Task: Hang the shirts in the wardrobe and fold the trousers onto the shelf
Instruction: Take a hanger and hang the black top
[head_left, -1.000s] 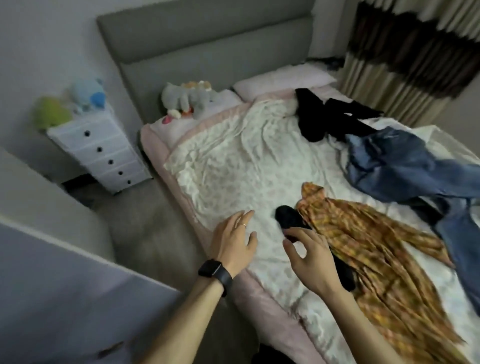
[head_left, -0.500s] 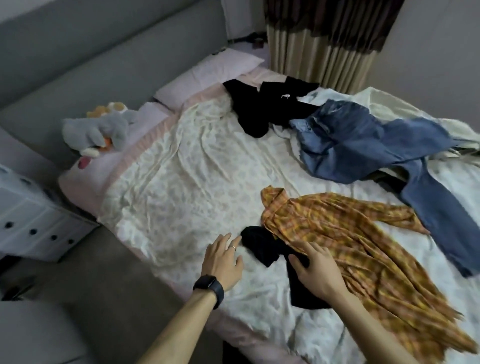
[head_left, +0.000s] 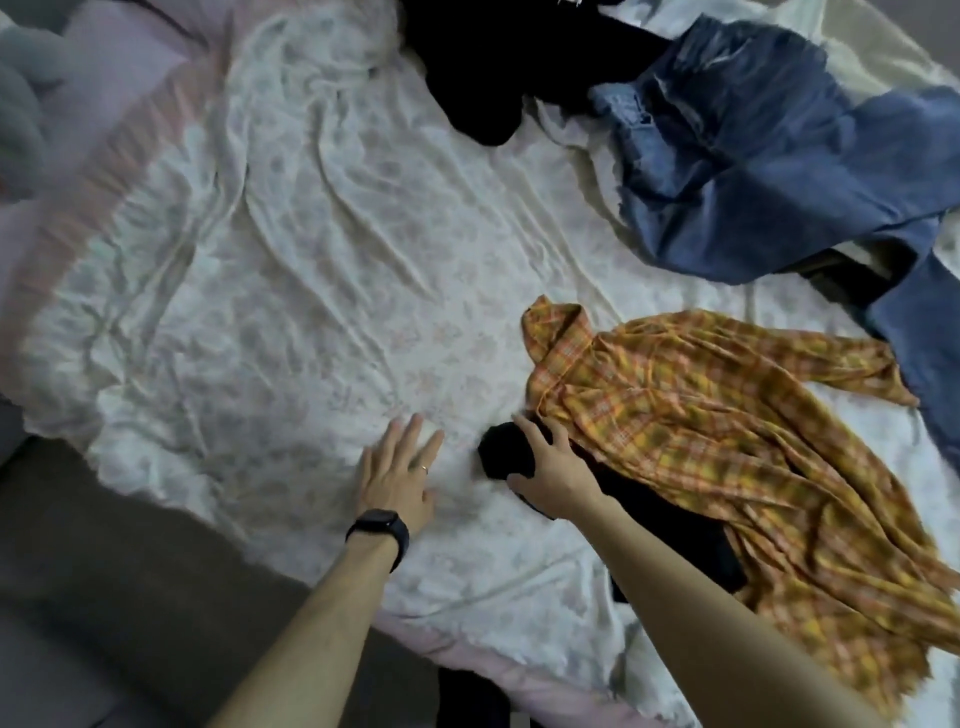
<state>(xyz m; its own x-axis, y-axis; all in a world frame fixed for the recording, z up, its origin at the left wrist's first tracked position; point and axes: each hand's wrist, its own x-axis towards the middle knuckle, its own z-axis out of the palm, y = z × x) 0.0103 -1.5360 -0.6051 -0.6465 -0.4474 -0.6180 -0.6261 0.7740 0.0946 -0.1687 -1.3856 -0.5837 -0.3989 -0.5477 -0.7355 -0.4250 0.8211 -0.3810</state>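
**Head view: right hand takes hold of a black garment on the bed**

The right hand's fingers and thumb curl round the near end of the black garment, which lies at the near edge of the bed. The rest of it runs under the yellow checked shirt spread just beside it. The left hand rests flat on the sheet close by, its fingers straight and holding nothing; a dark watch sits on that wrist. Blue jeans lie crumpled further up the bed, next to a heap of dark clothes.

The step in hand looks like picking the first piece from the pile. Whether the black piece is trousers or a top cannot be told while it is bunched. Next it probably needs drawing out from under the checked shirt without dragging the shirt along, then shaking open. The free left hand is well placed to hold the shirt down or catch the other end.
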